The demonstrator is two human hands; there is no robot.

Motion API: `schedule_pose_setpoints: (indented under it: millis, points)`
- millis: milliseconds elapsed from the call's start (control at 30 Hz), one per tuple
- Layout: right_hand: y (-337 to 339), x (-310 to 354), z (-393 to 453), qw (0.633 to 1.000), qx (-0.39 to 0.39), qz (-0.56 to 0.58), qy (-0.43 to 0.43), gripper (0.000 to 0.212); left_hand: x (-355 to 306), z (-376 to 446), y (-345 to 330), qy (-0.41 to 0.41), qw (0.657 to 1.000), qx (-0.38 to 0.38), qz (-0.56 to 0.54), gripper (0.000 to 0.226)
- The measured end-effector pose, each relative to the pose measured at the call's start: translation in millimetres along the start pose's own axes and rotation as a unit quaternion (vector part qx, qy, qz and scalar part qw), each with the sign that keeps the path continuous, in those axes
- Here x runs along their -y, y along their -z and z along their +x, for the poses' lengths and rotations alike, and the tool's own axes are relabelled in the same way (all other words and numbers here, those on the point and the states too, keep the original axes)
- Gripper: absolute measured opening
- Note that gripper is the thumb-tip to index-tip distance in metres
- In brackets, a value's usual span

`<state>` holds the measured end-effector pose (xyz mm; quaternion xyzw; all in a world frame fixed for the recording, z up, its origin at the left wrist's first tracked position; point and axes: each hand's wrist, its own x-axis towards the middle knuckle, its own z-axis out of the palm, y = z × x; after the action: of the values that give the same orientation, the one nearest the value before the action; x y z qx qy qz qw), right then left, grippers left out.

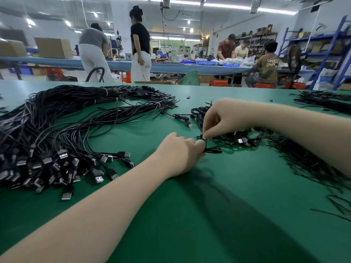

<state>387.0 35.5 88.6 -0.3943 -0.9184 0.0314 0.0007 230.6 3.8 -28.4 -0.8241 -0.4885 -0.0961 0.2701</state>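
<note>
Gripping the small coiled cable (213, 150) with the left hand (180, 154) and pinching it from above with the right hand (224, 116); probably light, limp and springy, so best held mid-coil.

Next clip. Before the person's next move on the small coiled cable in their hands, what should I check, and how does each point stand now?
1. Left hand grips the coiled cable: ok.
2. Right hand pinches the thin black tie just above the coil: ok.
3. Tie wrapped fully round the coil: cannot tell, the fingers hide it.
4. Coil apart from the loose cables beside it on the right: cannot tell, they overlap in this view.
5. Bare green table in front of the hands: ok.
</note>
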Motion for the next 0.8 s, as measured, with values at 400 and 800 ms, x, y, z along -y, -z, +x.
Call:
schedule_pose_setpoints:
  millis: [400, 800]
  points:
    - [-43.0, -12.3, 24.1, 0.733, 0.034, 0.673, -0.090, 0.014, -3.5, -0.6, 0.0, 0.218, 0.811, -0.245, -0.484, 0.022]
    - [-99.6, 10.8, 29.7, 0.662, -0.199, 0.713, -0.115, 0.009, 12.7, 9.0, -12.5, 0.320, 0.656, -0.085, -0.678, 0.029]
